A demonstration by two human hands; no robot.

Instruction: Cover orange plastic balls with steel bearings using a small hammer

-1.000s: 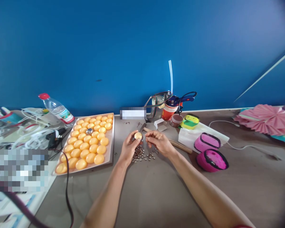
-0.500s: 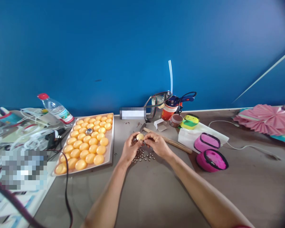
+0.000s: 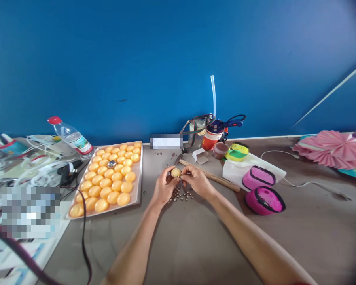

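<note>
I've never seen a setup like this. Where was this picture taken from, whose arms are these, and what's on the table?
There is no machine here: these are a person's own bare arms, seen by a camera worn on their head, looking forward and down.

The left hand holds a yellow ball. The fingertips of the right hand are at its edge; whether they pinch something small is hard to tell.

Small shiny beads lie on the table below the hands. On the left, a tray holds rows of orange balls, with one silver ball among them. A wooden-handled hammer lies beyond the right hand.
</note>
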